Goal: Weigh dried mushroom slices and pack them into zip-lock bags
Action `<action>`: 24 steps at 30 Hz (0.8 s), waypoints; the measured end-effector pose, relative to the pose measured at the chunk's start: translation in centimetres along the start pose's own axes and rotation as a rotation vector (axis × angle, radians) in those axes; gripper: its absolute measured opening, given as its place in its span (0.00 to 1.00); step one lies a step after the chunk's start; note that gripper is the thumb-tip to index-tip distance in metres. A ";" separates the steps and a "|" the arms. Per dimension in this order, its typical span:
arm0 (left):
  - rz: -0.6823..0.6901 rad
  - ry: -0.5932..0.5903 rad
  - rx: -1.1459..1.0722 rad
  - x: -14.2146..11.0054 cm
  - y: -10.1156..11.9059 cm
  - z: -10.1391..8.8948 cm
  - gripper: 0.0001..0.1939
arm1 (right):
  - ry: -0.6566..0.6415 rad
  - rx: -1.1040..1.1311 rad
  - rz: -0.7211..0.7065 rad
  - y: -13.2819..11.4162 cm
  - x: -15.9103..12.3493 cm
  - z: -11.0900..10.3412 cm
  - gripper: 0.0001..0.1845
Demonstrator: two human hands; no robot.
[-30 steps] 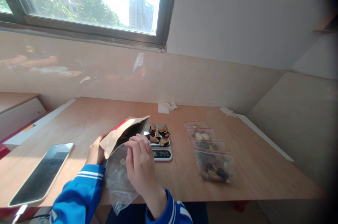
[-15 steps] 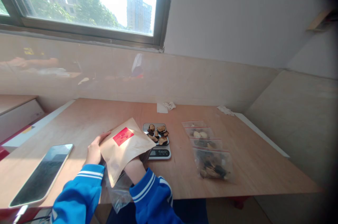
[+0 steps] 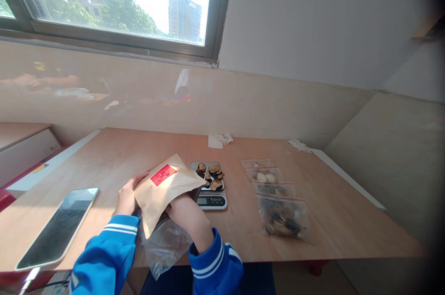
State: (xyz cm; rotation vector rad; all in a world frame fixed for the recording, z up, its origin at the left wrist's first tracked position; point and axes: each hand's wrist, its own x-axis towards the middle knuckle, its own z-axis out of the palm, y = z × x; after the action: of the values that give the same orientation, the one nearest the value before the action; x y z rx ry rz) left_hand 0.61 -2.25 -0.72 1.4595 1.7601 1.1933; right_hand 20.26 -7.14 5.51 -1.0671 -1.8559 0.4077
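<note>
My left hand (image 3: 128,193) grips the left side of a brown kraft paper bag (image 3: 177,181) with a red label, holding it tilted with its mouth toward me. Inside the bag's mouth is my right hand (image 3: 182,209); its fingers are hidden there. A clear plastic bag (image 3: 165,248) hangs out below the paper bag, over the table's front edge. Just beyond the paper bag stands a small kitchen scale (image 3: 220,202). Several brown dried slices (image 3: 216,184) with dark rims lie on its plate.
On the right, several clear zip bags (image 3: 283,221) with dark dried pieces and pale lumps lie overlapping. A phone (image 3: 57,230) with a white cable (image 3: 29,281) is at the left. Crumpled tissue (image 3: 224,138) lies near the wall, another (image 3: 299,146) to its right.
My right forearm has shifted right and its wrist shows more at the bag's mouth. The paper bag has tilted slightly, and more of the clear plastic bag shows. The view has moved a little.
</note>
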 end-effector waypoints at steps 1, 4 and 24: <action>-0.006 -0.001 0.001 0.0 0.1 -0.1 0.24 | -0.046 -0.006 -0.033 -0.2 -0.3 -0.8 0.15; -0.017 -0.006 0.006 -0.1 0.3 -0.2 0.24 | -0.179 -0.040 -0.083 -1.0 -1.0 -2.9 0.17; 0.017 0.018 0.315 -0.7 1.3 -0.4 0.22 | 0.048 0.245 -0.006 -1.3 -2.6 -7.7 0.27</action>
State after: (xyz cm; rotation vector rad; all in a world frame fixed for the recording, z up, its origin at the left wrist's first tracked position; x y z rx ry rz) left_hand 1.03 -2.99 0.55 1.6451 2.0217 0.9700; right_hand 26.58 -11.19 8.89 -0.8963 -1.7161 0.5852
